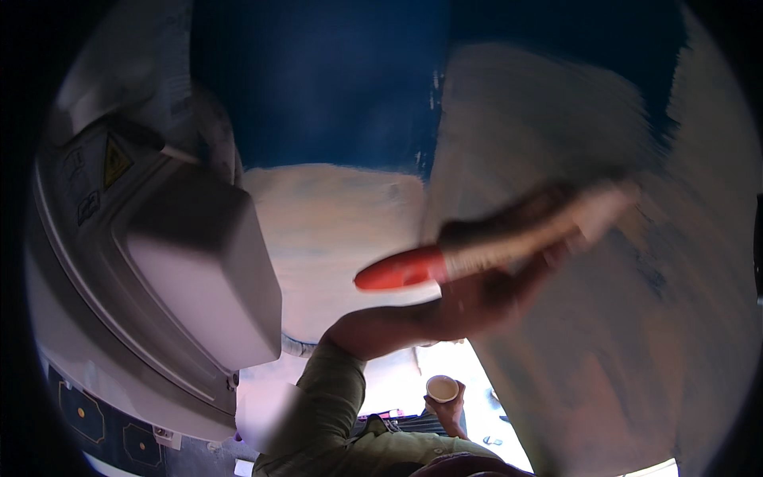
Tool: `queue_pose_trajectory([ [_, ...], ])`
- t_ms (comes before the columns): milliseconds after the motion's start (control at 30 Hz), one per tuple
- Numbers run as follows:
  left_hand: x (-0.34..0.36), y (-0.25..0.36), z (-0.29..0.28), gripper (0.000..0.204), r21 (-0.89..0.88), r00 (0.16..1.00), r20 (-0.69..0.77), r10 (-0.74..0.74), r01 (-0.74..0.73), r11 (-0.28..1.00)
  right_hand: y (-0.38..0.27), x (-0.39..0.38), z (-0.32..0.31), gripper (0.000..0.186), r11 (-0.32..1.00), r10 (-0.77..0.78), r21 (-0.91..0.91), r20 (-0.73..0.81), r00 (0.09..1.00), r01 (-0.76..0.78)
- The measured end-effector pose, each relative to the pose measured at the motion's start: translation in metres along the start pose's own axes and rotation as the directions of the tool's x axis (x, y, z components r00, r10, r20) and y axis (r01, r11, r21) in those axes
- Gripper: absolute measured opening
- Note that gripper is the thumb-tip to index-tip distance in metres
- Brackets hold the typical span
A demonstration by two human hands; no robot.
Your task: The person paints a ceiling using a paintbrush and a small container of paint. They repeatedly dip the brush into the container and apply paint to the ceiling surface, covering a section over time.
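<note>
The raised hand (485,298) and the brush (493,250) it gripped were smeared by motion — the bristle end dissolved into the pale wall (604,334). The lower hand (449,413) around the small cup (442,388) was too small to read, its arm hidden behind the green sleeve (318,413).

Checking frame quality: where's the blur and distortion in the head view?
Head view: motion blur smears the raised hand and the red-handled brush across the wall; the white machine housing stays fairly sharp; fisheye bends its edges, with a black vignette at the rim.
</note>
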State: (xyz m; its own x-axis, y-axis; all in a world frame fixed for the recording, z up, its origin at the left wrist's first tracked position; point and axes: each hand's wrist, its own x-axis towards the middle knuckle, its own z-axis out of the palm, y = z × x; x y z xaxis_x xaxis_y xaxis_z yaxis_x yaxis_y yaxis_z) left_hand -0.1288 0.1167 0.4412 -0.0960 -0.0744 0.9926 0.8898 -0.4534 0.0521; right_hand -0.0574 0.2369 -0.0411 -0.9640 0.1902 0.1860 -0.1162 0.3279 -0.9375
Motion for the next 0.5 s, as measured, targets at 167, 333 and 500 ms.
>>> queue_pose_trajectory([
  [167,-0.001,0.02,0.025,0.048,-0.628,0.992,0.118,0.039,0.044,0.777,-0.016,-0.005,0.001,0.088,1.0,-0.008,0.025,0.045,0.999,0.006],
  [333,0.057,-0.005,-0.081,0.029,0.457,0.904,-0.419,0.078,0.136,0.879,-0.021,0.003,-0.007,0.087,1.0,-0.004,-0.012,0.057,0.998,0.005],
  [500,0.076,-0.048,-0.141,0.028,0.508,0.891,-0.452,0.052,0.209,0.836,-0.031,0.001,-0.008,0.087,0.999,-0.022,-0.045,0.089,0.996,0.026],
])
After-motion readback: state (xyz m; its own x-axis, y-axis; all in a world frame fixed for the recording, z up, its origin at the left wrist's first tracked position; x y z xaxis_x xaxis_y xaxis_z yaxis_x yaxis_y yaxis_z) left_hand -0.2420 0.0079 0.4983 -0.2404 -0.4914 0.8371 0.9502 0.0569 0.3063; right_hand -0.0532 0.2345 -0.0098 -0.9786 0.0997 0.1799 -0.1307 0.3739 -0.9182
